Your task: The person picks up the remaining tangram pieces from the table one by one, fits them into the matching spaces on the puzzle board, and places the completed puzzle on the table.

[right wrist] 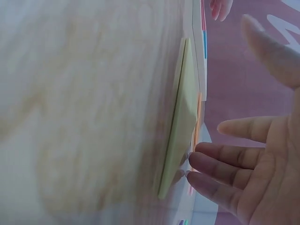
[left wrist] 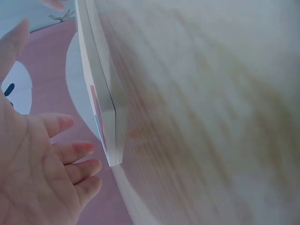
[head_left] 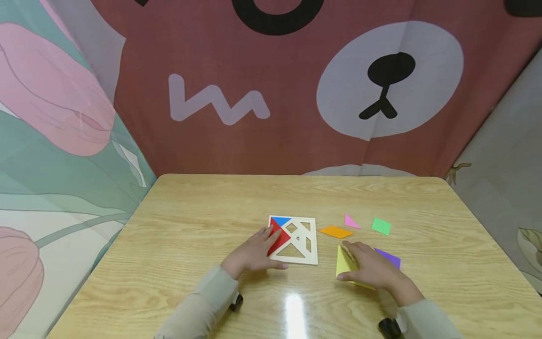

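Observation:
A white tangram tray (head_left: 314, 242) lies flat on the table, with a red triangle (head_left: 282, 239) and a blue triangle (head_left: 281, 221) in its left side and several bare cut-outs. My left hand (head_left: 254, 252) reaches over the tray's left edge, fingers spread above the red triangle; contact is unclear. To the right, my right hand (head_left: 372, 266) is over a large yellow triangle (head_left: 344, 264). In the right wrist view its fingertips (right wrist: 194, 159) are at the yellow triangle's far side, and the thumb stands apart. Partly behind this hand lies a purple piece (head_left: 390, 258).
An orange parallelogram (head_left: 336, 231) lies just right of the tray. Farther back are a small pink triangle (head_left: 350, 221) and a green square (head_left: 381, 226). The wooden table (head_left: 211, 197) ends at a hanging cloth (head_left: 288, 146) with a bear print.

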`<state>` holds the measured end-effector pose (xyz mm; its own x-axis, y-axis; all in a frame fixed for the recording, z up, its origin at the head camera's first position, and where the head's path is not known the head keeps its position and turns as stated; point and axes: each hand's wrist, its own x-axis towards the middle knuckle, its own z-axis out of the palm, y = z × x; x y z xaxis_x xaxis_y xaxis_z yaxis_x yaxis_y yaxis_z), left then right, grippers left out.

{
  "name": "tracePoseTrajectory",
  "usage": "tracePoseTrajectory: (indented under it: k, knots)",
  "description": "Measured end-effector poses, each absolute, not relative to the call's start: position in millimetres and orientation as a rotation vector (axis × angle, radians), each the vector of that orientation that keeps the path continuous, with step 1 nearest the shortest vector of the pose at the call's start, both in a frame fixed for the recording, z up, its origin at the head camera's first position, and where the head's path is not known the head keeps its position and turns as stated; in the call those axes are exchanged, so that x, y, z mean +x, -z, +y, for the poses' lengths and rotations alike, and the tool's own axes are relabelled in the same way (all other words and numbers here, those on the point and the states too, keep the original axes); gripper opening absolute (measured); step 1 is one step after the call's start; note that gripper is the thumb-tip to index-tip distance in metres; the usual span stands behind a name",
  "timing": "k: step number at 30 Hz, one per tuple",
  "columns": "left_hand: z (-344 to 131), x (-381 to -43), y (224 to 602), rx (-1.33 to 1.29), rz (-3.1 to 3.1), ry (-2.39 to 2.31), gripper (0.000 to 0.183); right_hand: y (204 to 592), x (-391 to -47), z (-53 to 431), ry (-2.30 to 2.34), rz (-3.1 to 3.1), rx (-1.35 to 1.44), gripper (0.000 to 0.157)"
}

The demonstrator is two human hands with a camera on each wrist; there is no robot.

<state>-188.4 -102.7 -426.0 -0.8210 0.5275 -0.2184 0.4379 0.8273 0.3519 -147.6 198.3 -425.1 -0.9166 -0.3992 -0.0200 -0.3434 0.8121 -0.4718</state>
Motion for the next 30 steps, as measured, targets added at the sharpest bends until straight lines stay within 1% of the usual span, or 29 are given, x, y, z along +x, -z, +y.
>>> tracePoseTrajectory:
  k: [8, 16, 26, 30]
  knots:
    - [-103.6, -191.7, 426.8, 0.735, 2.661, -0.415, 0.095, 425.8, -155.7, 196.0, 0.618, 2.851, -0.588, 0.095]
    - [-104.4, -195.6, 429.2, 0.736, 2.631, -0.431, 0.094, 425.2, -161.5, 193.8, 0.587, 2.835, -0.61, 0.094]
    - [-105.4, -199.9, 431.2, 0.799, 2.641, -0.362, 0.079, 425.1, -167.0, 191.4, 0.567, 2.81, -0.614, 0.084]
    - [-105.2, -200.0, 430.3, 0.823, 2.657, -0.332, 0.074, 425.4, -168.4, 190.5, 0.558, 2.806, -0.611, 0.085]
